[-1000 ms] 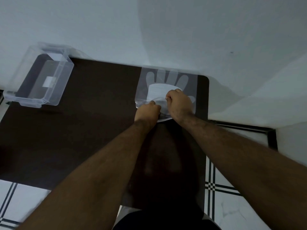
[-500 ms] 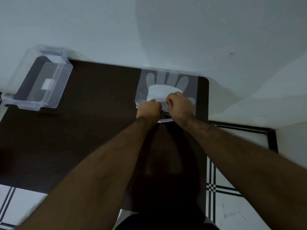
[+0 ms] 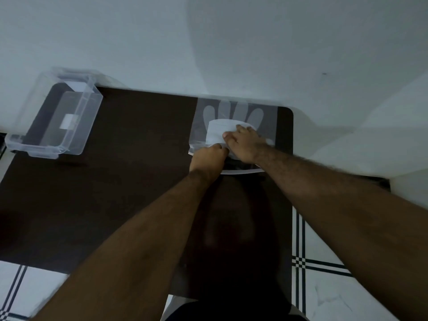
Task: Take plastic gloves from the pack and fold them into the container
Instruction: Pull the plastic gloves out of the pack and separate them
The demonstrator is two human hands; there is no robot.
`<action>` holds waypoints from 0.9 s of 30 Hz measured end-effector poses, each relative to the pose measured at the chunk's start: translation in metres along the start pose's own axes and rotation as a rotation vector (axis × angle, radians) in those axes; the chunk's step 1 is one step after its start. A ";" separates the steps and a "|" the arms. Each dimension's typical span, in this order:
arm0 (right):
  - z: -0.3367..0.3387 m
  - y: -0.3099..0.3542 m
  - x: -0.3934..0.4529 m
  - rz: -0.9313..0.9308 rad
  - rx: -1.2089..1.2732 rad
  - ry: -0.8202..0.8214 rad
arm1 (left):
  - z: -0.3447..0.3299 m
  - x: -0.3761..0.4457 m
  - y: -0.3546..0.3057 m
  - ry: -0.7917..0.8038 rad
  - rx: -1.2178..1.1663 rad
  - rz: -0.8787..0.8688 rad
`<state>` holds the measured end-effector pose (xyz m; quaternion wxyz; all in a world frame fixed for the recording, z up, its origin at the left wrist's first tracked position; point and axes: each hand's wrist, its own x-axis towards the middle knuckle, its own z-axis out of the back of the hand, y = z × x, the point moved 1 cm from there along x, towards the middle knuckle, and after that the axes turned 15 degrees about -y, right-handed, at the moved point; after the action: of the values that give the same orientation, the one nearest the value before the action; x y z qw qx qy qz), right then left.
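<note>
A flat clear pack of plastic gloves (image 3: 234, 112), printed with a pale hand shape and a white label, lies at the far right of the dark table (image 3: 129, 181). My left hand (image 3: 208, 157) is closed on the pack's near edge. My right hand (image 3: 244, 143) rests on the pack just right of it, fingers spread over the white label, pinching at the opening. A thin pale sheet edge (image 3: 240, 171) curves out below both hands. The clear plastic container (image 3: 55, 117) stands open at the table's far left corner, nothing visible inside but a small white sticker.
A pale wall runs along the table's far edge and angles in on the right. Tiled floor with dark stripes (image 3: 319, 265) shows to the right of and below the table. My forearms cross the table's middle right.
My right hand has opened from a fist and spread its fingers over the pack's label. My left hand stays gripping the near edge. The view shifted slightly.
</note>
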<state>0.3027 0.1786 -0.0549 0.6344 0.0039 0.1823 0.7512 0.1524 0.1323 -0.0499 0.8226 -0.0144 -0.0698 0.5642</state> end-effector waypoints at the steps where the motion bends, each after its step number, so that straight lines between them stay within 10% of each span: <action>1: -0.001 0.000 0.001 0.041 -0.061 0.046 | 0.001 -0.003 0.000 0.008 0.004 -0.013; 27: -0.009 0.007 -0.009 0.102 -0.193 0.081 | 0.025 -0.192 -0.028 0.035 -0.012 0.002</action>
<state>0.2962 0.1666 -0.0589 0.5848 -0.0784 0.1341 0.7961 0.1068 -0.0580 -0.0412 0.8229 -0.0291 -0.0588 0.5643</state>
